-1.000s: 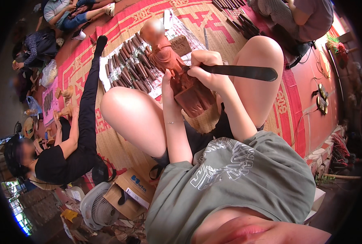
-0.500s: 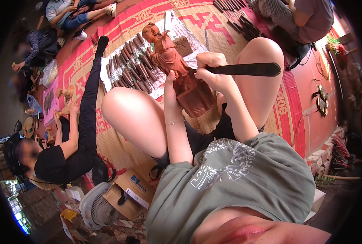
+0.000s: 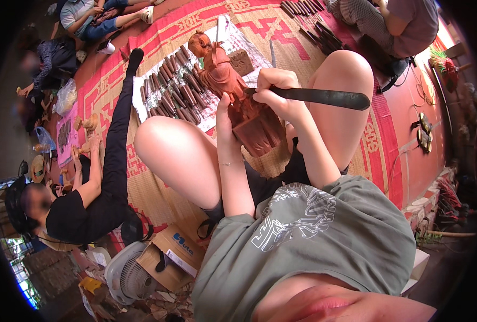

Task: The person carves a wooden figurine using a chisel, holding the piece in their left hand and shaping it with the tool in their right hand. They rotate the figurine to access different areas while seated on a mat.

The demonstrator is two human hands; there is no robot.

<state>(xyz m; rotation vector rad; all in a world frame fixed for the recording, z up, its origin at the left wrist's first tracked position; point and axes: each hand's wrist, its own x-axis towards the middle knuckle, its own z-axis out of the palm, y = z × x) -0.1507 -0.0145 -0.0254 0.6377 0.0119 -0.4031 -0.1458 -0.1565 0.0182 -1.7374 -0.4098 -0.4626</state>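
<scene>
A reddish-brown carved wooden figure (image 3: 222,72) with a blocky base (image 3: 259,131) leans between my knees, its head pointing away from me. Wrapped around the near left side of the figure is my left hand (image 3: 226,110), its thumb up against the wood and its other fingers mostly hidden. My right hand (image 3: 279,88) grips a carving tool with a long, flat, dark handle (image 3: 329,99), which sticks out to the right over my right thigh. The tool's working end meets the figure's lower part, and its tip is hard to make out.
Many wooden-handled chisels (image 3: 176,88) lie in rows on a white cloth (image 3: 141,99), beside a small carved block (image 3: 241,63). More tools (image 3: 324,37) rest on the red-patterned mat at far right. A co-worker in black (image 3: 88,209) sits at left, near a fan (image 3: 128,273) and cardboard box (image 3: 166,257).
The dark handle has tilted, its free end now lower and its broad face showing more. My right hand has shifted slightly left; my left hand stays on the figure.
</scene>
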